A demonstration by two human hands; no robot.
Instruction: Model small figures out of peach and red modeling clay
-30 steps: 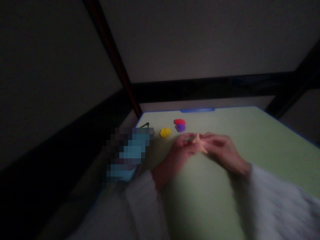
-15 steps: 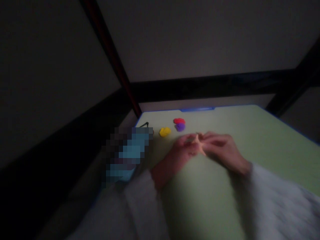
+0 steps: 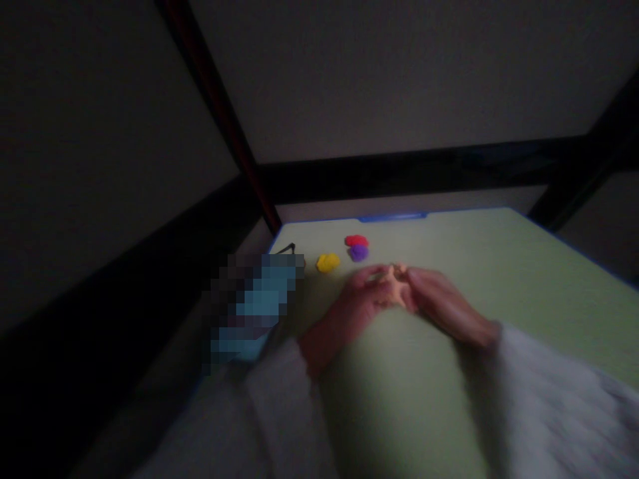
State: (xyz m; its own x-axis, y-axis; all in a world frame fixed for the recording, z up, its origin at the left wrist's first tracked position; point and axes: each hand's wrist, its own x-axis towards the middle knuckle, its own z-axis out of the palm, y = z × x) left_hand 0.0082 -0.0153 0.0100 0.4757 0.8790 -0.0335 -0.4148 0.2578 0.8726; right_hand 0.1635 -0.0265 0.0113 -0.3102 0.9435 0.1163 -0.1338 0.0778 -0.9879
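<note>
Between my two hands, above the pale green tabletop (image 3: 399,379), is a peach-orange piece of modelling clay (image 3: 395,287) with several pointed arms, like a star or small figure. My left hand (image 3: 360,297) is closed on its left side, thumb across the front. The fingers of my right hand (image 3: 434,296) pinch its upper right part, where a small lump sticks up. Just beyond my hands lie a yellow clay lump (image 3: 328,263), a purple one (image 3: 359,253) and a red one (image 3: 356,241); the purple touches or overlaps the red.
A light blue object (image 3: 262,299), blurred by pixels, lies along the table's left side, with a thin dark strap or stem (image 3: 287,249) at its far end. A blue raised strip (image 3: 393,217) marks the far edge. Dark-framed walls stand behind and to the left.
My right hand has turned and its fingers have closed in around the clay piece's upper right. More of the clay's star shape now faces me. The left hand has hardly moved.
</note>
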